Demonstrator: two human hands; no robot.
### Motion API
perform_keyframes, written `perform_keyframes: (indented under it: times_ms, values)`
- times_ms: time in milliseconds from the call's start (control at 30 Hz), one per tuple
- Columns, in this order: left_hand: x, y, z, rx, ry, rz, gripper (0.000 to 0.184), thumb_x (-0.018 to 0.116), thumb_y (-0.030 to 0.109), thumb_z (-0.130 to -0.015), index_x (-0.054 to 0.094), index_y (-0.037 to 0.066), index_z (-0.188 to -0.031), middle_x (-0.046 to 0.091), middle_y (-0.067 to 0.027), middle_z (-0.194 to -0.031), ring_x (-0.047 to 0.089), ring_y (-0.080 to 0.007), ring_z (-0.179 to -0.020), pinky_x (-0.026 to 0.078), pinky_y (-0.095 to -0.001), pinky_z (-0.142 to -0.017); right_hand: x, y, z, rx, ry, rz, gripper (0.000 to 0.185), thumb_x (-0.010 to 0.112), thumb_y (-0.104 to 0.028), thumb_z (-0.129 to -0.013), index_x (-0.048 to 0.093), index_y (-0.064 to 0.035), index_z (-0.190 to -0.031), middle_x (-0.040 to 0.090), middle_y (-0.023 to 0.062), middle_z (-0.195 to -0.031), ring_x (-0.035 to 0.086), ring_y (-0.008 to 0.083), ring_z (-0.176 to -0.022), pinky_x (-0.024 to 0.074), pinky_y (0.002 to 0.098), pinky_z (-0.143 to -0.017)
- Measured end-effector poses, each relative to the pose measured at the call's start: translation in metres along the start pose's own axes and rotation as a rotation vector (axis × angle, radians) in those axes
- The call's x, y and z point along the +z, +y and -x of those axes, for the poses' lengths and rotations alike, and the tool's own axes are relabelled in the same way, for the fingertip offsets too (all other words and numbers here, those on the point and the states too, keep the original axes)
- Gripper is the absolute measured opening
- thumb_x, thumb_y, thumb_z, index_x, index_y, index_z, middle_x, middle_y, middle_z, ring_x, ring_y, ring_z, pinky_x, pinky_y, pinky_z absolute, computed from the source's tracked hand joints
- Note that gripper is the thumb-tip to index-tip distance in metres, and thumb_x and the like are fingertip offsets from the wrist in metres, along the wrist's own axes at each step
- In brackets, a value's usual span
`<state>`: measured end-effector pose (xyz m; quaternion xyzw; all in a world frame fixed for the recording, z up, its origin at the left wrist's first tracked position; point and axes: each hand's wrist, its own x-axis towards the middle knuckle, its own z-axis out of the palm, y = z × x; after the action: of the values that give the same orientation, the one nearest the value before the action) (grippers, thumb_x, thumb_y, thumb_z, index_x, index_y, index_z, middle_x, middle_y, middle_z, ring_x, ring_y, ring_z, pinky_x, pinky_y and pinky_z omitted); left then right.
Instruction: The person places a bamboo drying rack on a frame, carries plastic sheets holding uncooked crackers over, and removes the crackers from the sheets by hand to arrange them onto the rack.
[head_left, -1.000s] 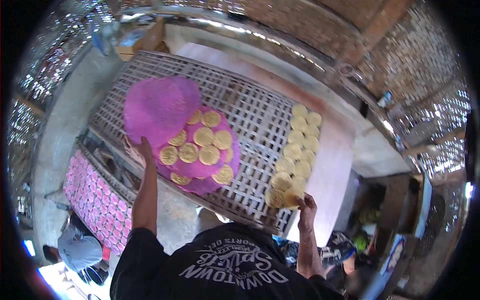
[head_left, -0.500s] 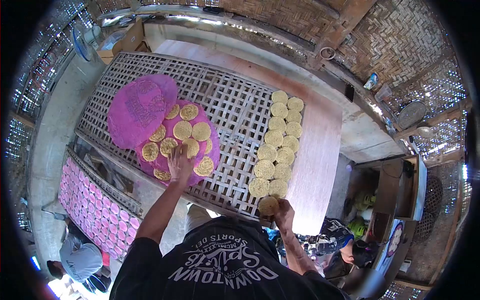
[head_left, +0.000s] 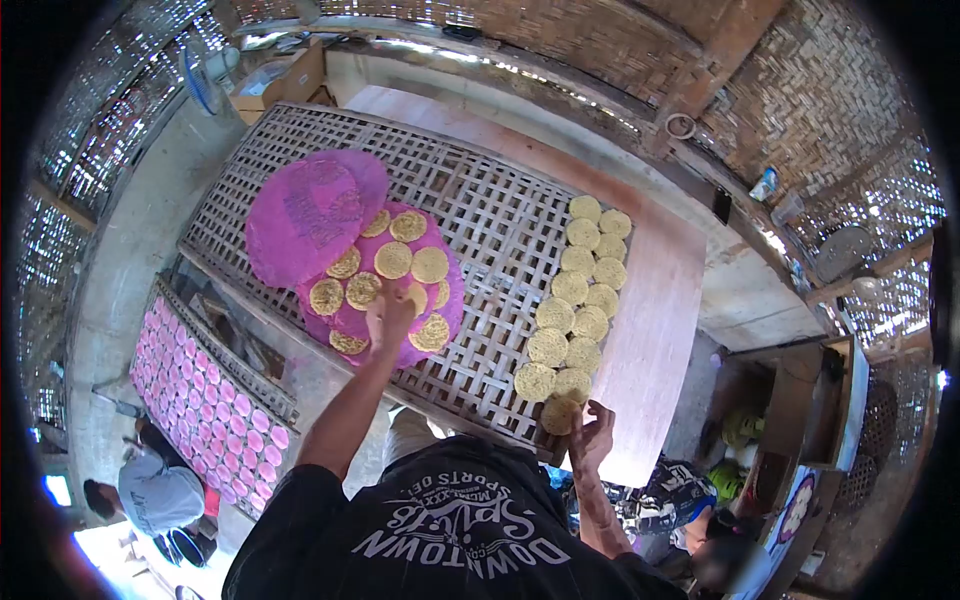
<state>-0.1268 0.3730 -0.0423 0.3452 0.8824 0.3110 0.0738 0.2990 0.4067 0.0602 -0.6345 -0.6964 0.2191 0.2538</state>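
Observation:
Over the pink sheet (head_left: 310, 325), my left hand (head_left: 390, 312) is closed at the edge of a round, yellow, rough-textured disc (head_left: 416, 297), partly hidden by the fingers. Several similar discs (head_left: 393, 260) lie around it on the pink sheet. My right hand (head_left: 592, 440) is by the near end of two columns of yellow discs (head_left: 553, 313) on the woven bamboo rack (head_left: 480, 240). Its thumb is beside the nearest disc (head_left: 560, 415), which lies flat against its neighbours, and its fingers are apart.
A folded pink sheet part (head_left: 305, 215) covers the rack's left side. A pale board (head_left: 655, 330) extends beyond its right edge. At lower left is another rack of pink discs (head_left: 205, 400). One person (head_left: 165, 495) sits lower left, another (head_left: 675, 495) lower right.
The nearest disc at my right hand has gone from tilted in the fingers to lying on the rack, and those fingers have spread. My left fingers have drawn together at a disc.

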Motion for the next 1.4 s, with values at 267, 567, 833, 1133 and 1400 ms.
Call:
perform_keyframes:
  times_ms: [267, 567, 833, 1133, 1400]
  values:
    - [-0.07, 0.125, 0.112, 0.764, -0.283, 0.293, 0.023, 0.06, 0.025, -0.092, 0.062, 0.005, -0.103, 0.061, -0.0136, -0.1, 0.061, -0.0234, -0.095, 0.05, -0.038, -0.088, 0.041, -0.087, -0.017, 0.679, -0.711, -1.004, 0.03, 0.062, -0.03, -0.094, 0.062, -0.0016, -0.105, 0.067, 0.007, -0.086, 0.063, 0.0153, -0.077, 0.0494, 0.0305, -0.062]
    - [-0.073, 0.0, 0.003, 0.325, 0.21, -0.289, 0.039, 0.061, 0.014, -0.081, 0.059, -0.001, -0.117, 0.057, -0.0194, -0.123, 0.054, -0.0327, -0.114, 0.046, -0.0451, -0.095, 0.041, -0.024, -0.047, 0.224, -0.549, -0.787, 0.011, 0.06, -0.007, -0.092, 0.062, -0.0007, -0.1, 0.066, 0.0025, -0.09, 0.061, 0.0106, -0.081, 0.0487, 0.0265, -0.07]
    - [-0.075, -0.024, -0.023, 0.312, -0.116, -0.443, 0.045, 0.058, 0.011, -0.078, 0.057, -0.001, -0.122, 0.053, -0.0178, -0.131, 0.047, -0.0357, -0.123, 0.04, -0.0466, -0.103, 0.026, -0.034, -0.011, -0.582, -0.3, 0.016, 0.026, 0.07, -0.011, -0.076, 0.069, -0.0104, -0.102, 0.065, 0.0112, -0.099, 0.059, 0.0311, -0.091, 0.0466, 0.0422, -0.082]
    - [-0.084, -0.011, -0.037, 0.25, -0.184, -0.472, 0.052, 0.062, 0.012, -0.073, 0.057, 0.002, -0.124, 0.052, -0.0172, -0.126, 0.046, -0.0345, -0.124, 0.039, -0.0456, -0.103, 0.039, 0.011, 0.025, -0.774, -0.405, 0.345, 0.03, 0.063, -0.018, -0.074, 0.071, -0.0161, -0.103, 0.061, 0.0097, -0.103, 0.054, 0.0303, -0.097, 0.0414, 0.0442, -0.084]
    - [-0.108, -0.009, -0.058, 0.185, -0.318, -0.36, 0.023, 0.075, 0.024, -0.068, 0.065, 0.008, -0.08, 0.066, -0.0115, -0.093, 0.064, -0.03, -0.094, 0.05, -0.0444, -0.083, 0.022, -0.046, 0.014, -0.481, -0.412, 0.055, 0.036, 0.063, -0.013, -0.065, 0.07, -0.0091, -0.1, 0.062, 0.012, -0.099, 0.053, 0.0336, -0.098, 0.0407, 0.0446, -0.088]
